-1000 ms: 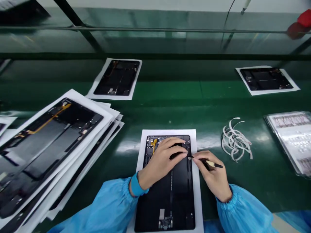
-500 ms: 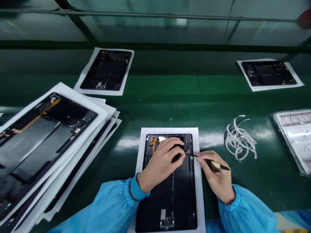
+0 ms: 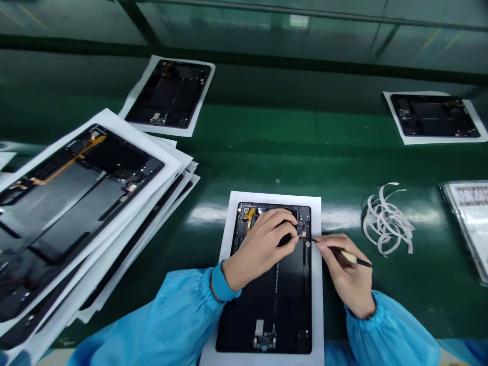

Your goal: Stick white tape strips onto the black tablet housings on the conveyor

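Observation:
A black tablet housing point(image 3: 290, 305) with exposed electronics lies on a white sheet point(image 3: 317, 284) in front of me. Over its upper part is my left hand point(image 3: 263, 244), thumb and index finger pinched at the inner right side; whatever is between those fingertips is too small to make out. My right hand point(image 3: 348, 269), beyond the sheet's right edge, grips tweezers point(image 3: 349, 257) with a dark tip and a pale middle. The tip reaches over the housing's right edge, close to my left fingertips, beside a small round silver part point(image 3: 308, 244).
At the left leans a stack of housings point(image 3: 76, 198) between white sheets. Two more housings lie farther back, one left point(image 3: 170, 94) and one right point(image 3: 434, 116). Curled white strips point(image 3: 387, 221) lie to the right, near a clear tray point(image 3: 470, 218) of small parts.
The view has shifted, so the housing, stack and strips appear slightly farther right. Both hands keep nearly the same pose over the housing, and the tweezers remain in my right hand.

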Motion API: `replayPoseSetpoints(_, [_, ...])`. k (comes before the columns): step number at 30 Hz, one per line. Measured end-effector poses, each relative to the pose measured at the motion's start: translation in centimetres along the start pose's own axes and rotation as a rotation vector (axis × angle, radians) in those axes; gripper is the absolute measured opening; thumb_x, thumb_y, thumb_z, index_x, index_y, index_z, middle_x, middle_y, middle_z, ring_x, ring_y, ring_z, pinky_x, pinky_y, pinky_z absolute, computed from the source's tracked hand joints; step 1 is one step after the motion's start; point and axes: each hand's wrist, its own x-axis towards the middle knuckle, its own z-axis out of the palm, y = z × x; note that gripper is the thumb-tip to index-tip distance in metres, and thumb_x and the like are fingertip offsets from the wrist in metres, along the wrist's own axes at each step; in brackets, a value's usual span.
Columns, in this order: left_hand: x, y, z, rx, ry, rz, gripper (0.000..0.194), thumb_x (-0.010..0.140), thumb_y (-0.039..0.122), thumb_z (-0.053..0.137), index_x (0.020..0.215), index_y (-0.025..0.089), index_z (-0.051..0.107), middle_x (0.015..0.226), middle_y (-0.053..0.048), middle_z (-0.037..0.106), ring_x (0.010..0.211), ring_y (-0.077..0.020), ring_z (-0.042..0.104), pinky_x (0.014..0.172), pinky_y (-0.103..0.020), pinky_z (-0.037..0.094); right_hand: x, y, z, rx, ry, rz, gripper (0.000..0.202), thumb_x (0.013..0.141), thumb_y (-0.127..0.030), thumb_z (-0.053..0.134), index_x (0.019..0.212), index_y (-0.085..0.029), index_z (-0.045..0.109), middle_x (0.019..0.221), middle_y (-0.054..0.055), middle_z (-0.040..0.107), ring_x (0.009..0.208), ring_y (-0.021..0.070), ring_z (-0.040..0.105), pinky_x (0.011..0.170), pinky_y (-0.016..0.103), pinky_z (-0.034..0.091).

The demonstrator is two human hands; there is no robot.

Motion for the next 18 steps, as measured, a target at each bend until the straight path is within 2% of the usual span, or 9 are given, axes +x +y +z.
replayPoseSetpoints(14, [-0.05, 0.33, 0.16, 0.042, 0.014, 0.011, 0.010, 0.087, 0.012, 0.059, 0.081, 0.021, 0.059, 0.106, -0.005, 0.065, 0.110, -0.0234, 0.058, 0.093, -0.039, 0.045, 0.01, -0.11, -0.17, 0.019, 0.021, -0.039, 0.013, 0.085, -0.010, 0.066, 0.085, -0.023, 0.067, 0.087, 0.002, 0.071, 0.084, 0.0180, 0.068, 0.076, 0.033, 0.054])
replayPoseSetpoints(18, [0.03, 0.36, 0.19, 0.044, 0.021, 0.013, 0.013, 0.086, 0.011, 0.060, 0.078, 0.020, 0.057, 0.106, -0.005, 0.065, 0.109, -0.0236, 0.058, 0.091, -0.039, 0.045, 0.40, -0.20, -0.05, 0.026, -0.024, -0.064, 0.014, 0.085, -0.009, 0.067, 0.085, -0.023, 0.068, 0.089, 0.003, 0.072, 0.085, 0.0184, 0.069, 0.077, 0.033, 0.056])
